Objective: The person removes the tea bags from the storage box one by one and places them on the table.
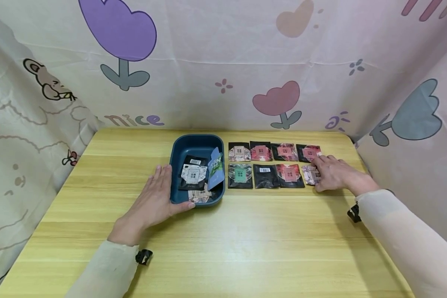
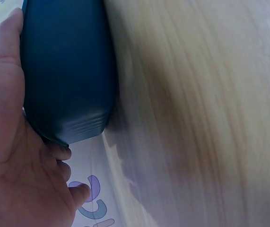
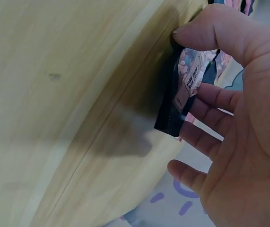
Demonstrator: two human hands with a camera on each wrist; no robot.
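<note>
My left hand [image 1: 154,196] lies along the left side and near corner of a dark blue plastic tray [image 1: 175,151], fingers straight, thumb at its near edge. In the left wrist view the palm side faces the tray's outer wall [image 2: 68,71]. Inside the tray are black sachets [image 1: 193,175] with printed labels and a light blue card packet [image 1: 216,169]. My right hand [image 1: 331,171] pinches a pale pink floral sachet [image 1: 311,174] at the right end of the near row. The right wrist view shows that sachet [image 3: 189,80] tilted between thumb and fingers.
Two rows of sachets lie right of the tray: a far row with pink and red labels [image 1: 260,151], and a near row with a green-labelled one [image 1: 240,176], a plain black one [image 1: 266,177] and a red one [image 1: 290,176]. A patterned curtain [image 1: 208,91] borders the wooden table [image 1: 253,248].
</note>
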